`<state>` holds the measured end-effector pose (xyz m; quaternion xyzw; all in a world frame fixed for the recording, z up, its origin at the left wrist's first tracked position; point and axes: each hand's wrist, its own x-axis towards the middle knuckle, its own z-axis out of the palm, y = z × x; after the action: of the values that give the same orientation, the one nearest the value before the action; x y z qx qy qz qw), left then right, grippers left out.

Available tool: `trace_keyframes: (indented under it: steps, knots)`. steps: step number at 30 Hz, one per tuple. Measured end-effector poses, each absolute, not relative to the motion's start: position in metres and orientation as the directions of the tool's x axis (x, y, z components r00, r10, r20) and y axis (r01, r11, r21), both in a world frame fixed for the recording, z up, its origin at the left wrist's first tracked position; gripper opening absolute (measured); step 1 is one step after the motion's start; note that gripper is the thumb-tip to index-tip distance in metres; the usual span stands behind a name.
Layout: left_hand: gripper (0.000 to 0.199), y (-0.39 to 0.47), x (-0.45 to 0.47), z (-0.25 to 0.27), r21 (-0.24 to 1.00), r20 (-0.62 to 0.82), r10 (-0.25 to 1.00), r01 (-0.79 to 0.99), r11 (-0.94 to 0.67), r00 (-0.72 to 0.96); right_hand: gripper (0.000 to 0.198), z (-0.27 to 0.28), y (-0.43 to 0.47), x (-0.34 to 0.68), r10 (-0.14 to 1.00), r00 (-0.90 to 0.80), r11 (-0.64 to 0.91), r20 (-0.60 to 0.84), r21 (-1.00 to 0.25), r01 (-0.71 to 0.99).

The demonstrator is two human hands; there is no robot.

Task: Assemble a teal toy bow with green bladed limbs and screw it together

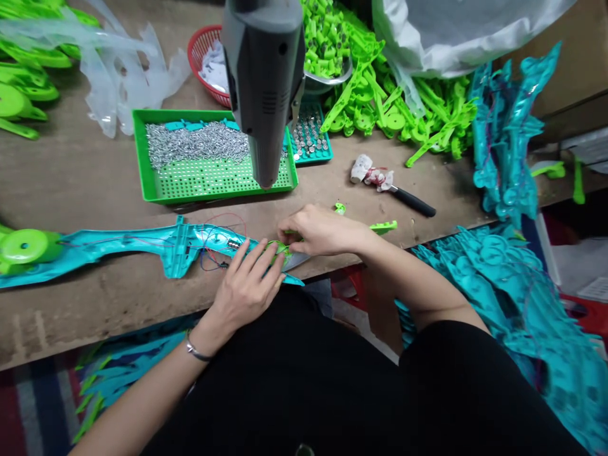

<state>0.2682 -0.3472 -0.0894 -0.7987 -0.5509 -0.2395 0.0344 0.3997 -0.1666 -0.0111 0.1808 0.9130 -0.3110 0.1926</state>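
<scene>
A long turquoise plastic shell [118, 244] lies along the table's front edge, with thin red and blue wires and a small metal spring [234, 243] on it. My left hand [251, 282] rests over the shell's right end, its fingers stretched out and lying on the part. Just to the right, my right hand [320, 231] has its fingers drawn together at a light green plastic piece [281, 248] on that same end. The fingers partly cover this piece. At the shell's far left end sits a round light green part [29, 250].
A grey electric screwdriver [266, 95] hangs over a green tray [213, 183] of screws. Behind it are a turquoise tray [311, 136] of small metal parts and a red basket [216, 95]. A wrapped-head hammer [392, 187] lies right. Turquoise shells [513, 310] are piled at the right.
</scene>
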Motion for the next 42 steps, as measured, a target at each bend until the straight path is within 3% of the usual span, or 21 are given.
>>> trace_keyframes:
  steps: [14, 23, 32, 37, 42]
  knots:
    - [0.036, -0.344, 0.275, -0.086, 0.194, 0.407, 0.882, 0.922, -0.336, 0.236, 0.023, -0.024, -0.173, 0.391, 0.319, -0.825, 0.683, -0.466, -0.49, 0.541]
    - [0.035, -0.344, 0.277, -0.085, 0.198, 0.39, 0.895, 0.93, -0.311, 0.216, 0.024, -0.03, -0.16, 0.391, 0.242, -0.823, 0.582, -0.514, -0.601, 0.547]
    - [0.035, -0.345, 0.278, -0.086, 0.214, 0.376, 0.905, 0.932, -0.293, 0.198, 0.018, -0.032, -0.163, 0.395, 0.253, -0.839, 0.566, -0.482, -0.63, 0.532]
    - [0.035, -0.345, 0.279, -0.085, 0.227, 0.375, 0.907, 0.93, -0.289, 0.19, 0.022, -0.032, -0.169, 0.396, 0.304, -0.823, 0.525, -0.48, -0.637, 0.565]
    - [0.035, -0.345, 0.28, -0.084, 0.241, 0.358, 0.916, 0.929, -0.28, 0.183, 0.022, -0.031, -0.182, 0.399, 0.372, -0.816, 0.58, -0.443, -0.575, 0.577]
